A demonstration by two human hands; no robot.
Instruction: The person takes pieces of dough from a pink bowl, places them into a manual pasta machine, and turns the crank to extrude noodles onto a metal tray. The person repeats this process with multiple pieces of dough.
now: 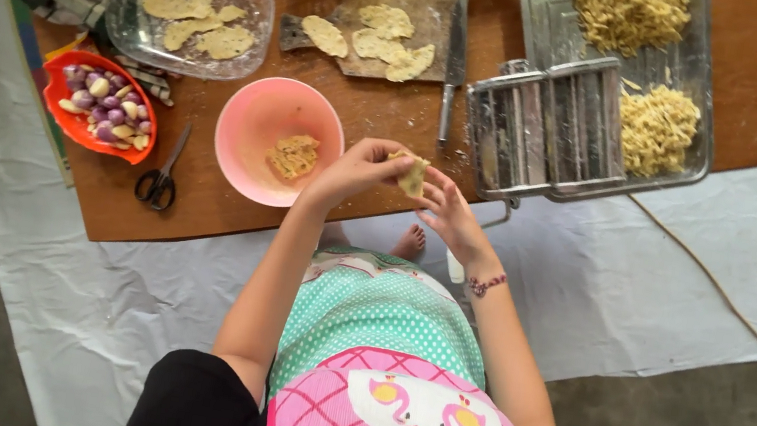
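Both hands, left [357, 171] and right [452, 217], pinch one dough piece [413, 175] at worktop [195, 219] edge; noodles [655, 127] already cut at 1 o'clock, flat rounds [196, 20] at 11 and scrap in bowl [237, 145] still uncut, by my read.

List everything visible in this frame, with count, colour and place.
dough piece: one, pale yellow, held between both hands
pink bowl: one, table middle, dough scrap inside
pasta machine: one, metal, table right
metal tray: one, behind the machine, holds cut noodles
cutting board: one, wooden, four flat dough pieces on it
knife: one, beside the board
clear dish: one, table left, dough pieces
red bowl: one, purple and white bulbs
scissors: one, black, near table edge
left hand: on dough
right hand: on dough
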